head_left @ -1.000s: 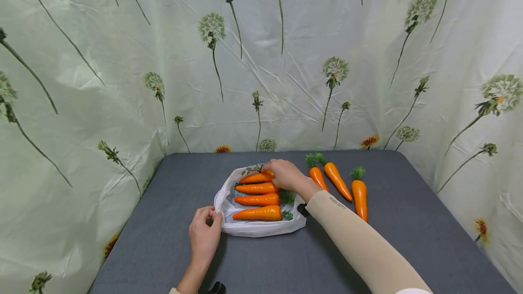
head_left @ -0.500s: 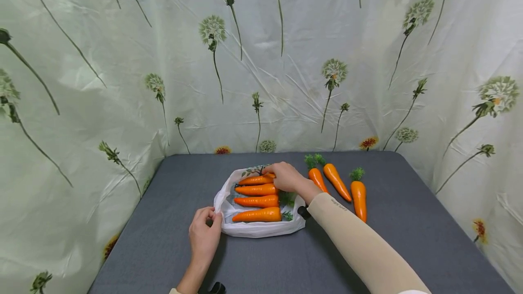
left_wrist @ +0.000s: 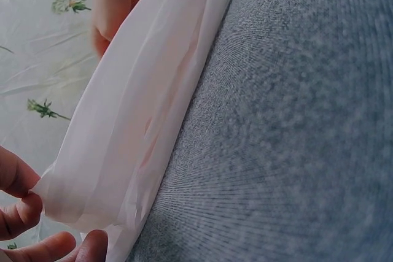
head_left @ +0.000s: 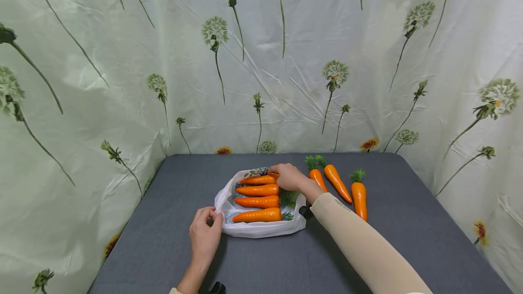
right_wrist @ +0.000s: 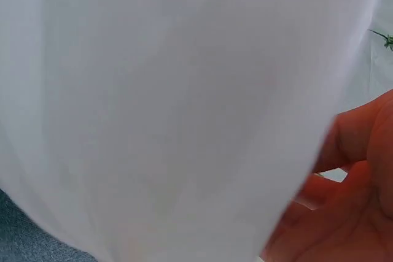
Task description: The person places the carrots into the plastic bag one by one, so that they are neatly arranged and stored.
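Observation:
A low white bag [head_left: 261, 230] with a rolled-down rim and a leafy print inside lies on the table. Several orange toy carrots [head_left: 257, 202] lie in it side by side, tips to the left, green tops to the right. My left hand [head_left: 205, 232] pinches the rim at its left corner; the left wrist view shows thumb and finger on the thin white edge [left_wrist: 116, 127]. My right hand [head_left: 291, 178] reaches over the far right rim, fingers at the thick end of the farthest carrot [head_left: 258, 179]. The white wall [right_wrist: 166, 108] hides its fingertips in the right wrist view; I cannot tell their grip.
On the table right of the bag lie more carrots: one [head_left: 317, 178] partly behind the right wrist, a slanted one [head_left: 337, 183], and one [head_left: 359, 198] partly behind the sleeve. The grey table [head_left: 171, 185] ends at a floral curtain [head_left: 245, 80].
My right hand has slid a little to the right along the farthest carrot, uncovering more of its thick end. That carrot has barely shifted. The left hand stays at the rim.

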Motion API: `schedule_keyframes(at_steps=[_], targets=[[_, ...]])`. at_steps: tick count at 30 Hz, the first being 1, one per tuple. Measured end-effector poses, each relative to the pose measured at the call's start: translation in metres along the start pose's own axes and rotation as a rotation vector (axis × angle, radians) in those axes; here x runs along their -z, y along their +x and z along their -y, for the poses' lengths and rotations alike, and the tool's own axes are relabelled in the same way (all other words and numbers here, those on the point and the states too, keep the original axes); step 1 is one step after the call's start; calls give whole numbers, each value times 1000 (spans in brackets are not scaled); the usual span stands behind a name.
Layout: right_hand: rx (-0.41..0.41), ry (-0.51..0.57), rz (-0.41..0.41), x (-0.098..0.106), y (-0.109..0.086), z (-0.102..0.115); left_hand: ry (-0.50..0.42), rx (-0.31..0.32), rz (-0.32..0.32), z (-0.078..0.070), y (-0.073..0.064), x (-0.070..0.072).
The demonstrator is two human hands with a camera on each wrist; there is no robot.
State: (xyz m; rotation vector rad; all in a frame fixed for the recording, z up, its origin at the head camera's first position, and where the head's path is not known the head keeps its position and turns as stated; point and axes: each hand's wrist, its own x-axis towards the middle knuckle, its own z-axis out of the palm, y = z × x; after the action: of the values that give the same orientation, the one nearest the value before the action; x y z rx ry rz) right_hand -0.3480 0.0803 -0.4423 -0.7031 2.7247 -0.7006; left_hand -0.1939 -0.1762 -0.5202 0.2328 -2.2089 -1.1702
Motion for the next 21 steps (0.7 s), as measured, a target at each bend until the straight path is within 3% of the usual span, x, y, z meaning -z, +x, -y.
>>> schedule_keyframes(at_steps=[8,21], targets=[[21,105,-68,16,-7,-1,-3,-6,-8,0,0,0],[-11,47,-254,49,-39,-8,2,-3,0,-3,-1,2]])
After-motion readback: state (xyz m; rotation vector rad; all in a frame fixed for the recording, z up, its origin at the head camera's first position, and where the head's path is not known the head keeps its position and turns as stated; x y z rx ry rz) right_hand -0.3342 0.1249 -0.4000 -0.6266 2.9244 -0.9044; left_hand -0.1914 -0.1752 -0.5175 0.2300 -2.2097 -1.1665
